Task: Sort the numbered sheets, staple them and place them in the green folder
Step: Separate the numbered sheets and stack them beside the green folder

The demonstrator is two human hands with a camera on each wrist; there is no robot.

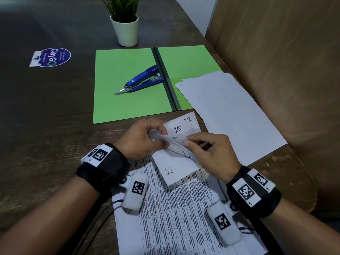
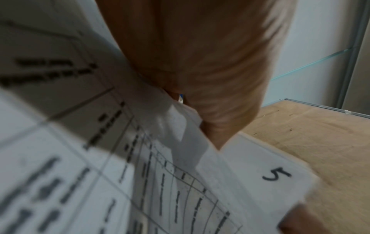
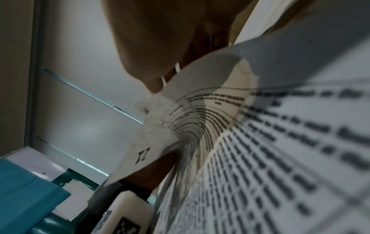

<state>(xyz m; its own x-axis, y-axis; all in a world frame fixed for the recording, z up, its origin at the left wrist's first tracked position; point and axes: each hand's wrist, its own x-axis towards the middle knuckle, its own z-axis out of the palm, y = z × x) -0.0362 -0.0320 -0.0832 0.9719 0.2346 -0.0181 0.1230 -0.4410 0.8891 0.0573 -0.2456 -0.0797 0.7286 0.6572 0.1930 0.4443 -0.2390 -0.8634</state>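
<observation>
A dark wood-grain table (image 1: pixel 46 111) is filling most of the head view, with a brown wall (image 1: pixel 276 52) rising along its right edge. The green folder (image 1: pixel 127 83) is lying open and flat at the table's centre; a blue stapler (image 1: pixel 142 79) is resting on its left leaf, near the spine, and a stack of blank white sheets (image 1: pixel 230 111) is overlapping the near corner of its right leaf and reaching toward the table's right edge. A printed sheet (image 1: pixel 184 218) covered in text tables is lying on the table at the near edge, under both wrists. A white pot with a green plant (image 1: pixel 125 28) is standing just beyond the folder, and a blue round sticker (image 1: pixel 53 57) is sitting to the folder's left. The numbered sheets (image 1: pixel 176 159), small slips marked 15 and 22 among others, are being held between folder and printed sheet. The left hand (image 1: pixel 141 138) is pinching their left side; the right hand (image 1: pixel 211 155) is pinching a slip edge beside it, the two hands close together.
</observation>
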